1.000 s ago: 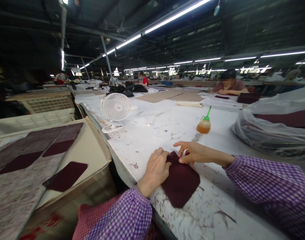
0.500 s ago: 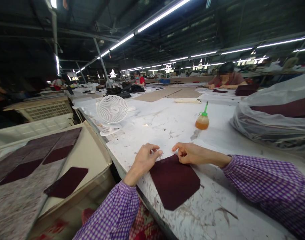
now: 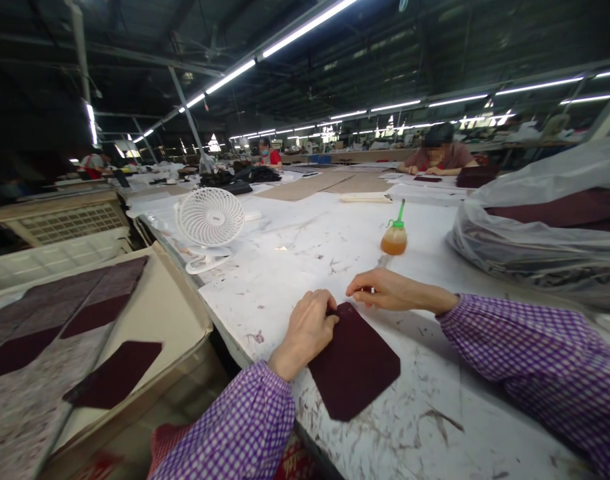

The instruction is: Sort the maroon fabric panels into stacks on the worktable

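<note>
the white, stained tabletop carried a dark maroon rectangular fabric piece, flat under the fingers. the left hand pressed its edge with bent, ungripping fingers. the right hand pinched just beyond its far corner, grasp unclear. an orange plastic squeeze bottle stood past them.

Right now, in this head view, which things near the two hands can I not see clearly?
Head view: whether the left hand grips the maroon fabric piece; its own curled fingers hide that corner.
Head view: what the right hand pinches, if anything; too small to tell.
Head view: what fills the plastic bag; cloudy film blurs it and the right edge cuts the bag off.
</note>
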### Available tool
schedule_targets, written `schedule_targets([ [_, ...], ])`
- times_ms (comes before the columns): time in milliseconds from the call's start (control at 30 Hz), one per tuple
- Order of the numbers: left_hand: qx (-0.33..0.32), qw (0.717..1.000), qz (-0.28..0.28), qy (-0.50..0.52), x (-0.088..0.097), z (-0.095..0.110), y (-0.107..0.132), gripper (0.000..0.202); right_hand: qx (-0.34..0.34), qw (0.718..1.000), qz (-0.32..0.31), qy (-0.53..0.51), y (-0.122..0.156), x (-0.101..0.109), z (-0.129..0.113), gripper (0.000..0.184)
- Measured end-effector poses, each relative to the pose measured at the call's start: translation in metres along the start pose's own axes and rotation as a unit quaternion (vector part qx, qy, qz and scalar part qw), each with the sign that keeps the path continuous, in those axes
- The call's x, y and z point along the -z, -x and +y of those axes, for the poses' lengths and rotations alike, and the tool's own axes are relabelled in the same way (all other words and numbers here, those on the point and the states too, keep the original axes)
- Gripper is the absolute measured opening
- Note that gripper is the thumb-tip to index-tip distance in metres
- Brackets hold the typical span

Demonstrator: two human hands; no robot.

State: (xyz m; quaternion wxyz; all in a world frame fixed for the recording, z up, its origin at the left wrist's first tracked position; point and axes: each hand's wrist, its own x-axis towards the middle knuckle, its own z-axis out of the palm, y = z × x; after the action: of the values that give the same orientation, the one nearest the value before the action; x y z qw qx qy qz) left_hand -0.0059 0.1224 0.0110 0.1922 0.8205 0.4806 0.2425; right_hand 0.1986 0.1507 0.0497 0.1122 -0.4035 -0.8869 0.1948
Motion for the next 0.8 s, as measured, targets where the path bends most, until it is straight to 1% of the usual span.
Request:
schedule_targets([
  [67,-0.005,1.0,0.004,0.004,0.0,0.0,0.0,0.014,0.032,0.998,0.012,0.048,-0.001,-0.001,0.0,0.022],
  [100,-0.009,1.0,0.006,0.006,0.0,0.0,0.0,0.014,0.038,0.998,0.011,0.057,-0.002,-0.002,0.0,0.022],
  [233,-0.023,1.0,0.018,0.012,-0.002,-0.002,0.001,0.014,0.023,0.998,-0.009,0.051,-0.007,-0.006,0.001,0.019],
  [333,-0.026,0.999,0.016,0.013,-0.002,-0.003,0.002,0.013,0.016,0.999,-0.015,0.049,-0.01,-0.008,0.002,0.016],
  [467,-0.004,0.999,0.016,0.038,-0.002,-0.004,0.003,0.019,0.012,0.997,-0.003,0.07,-0.011,-0.011,0.003,0.013],
  [533,0.006,0.998,0.023,0.063,-0.002,-0.005,0.003,0.026,0.029,0.996,0.009,0.081,-0.01,-0.012,0.003,0.012],
  [600,0.001,0.998,0.029,0.061,-0.002,-0.006,0.002,0.027,0.055,0.995,0.018,0.086,-0.008,-0.013,0.004,0.012],
  [800,-0.049,0.999,0.011,-0.017,-0.001,-0.007,0.003,0.031,0.112,0.987,0.029,0.112,-0.004,-0.014,0.007,0.016],
])
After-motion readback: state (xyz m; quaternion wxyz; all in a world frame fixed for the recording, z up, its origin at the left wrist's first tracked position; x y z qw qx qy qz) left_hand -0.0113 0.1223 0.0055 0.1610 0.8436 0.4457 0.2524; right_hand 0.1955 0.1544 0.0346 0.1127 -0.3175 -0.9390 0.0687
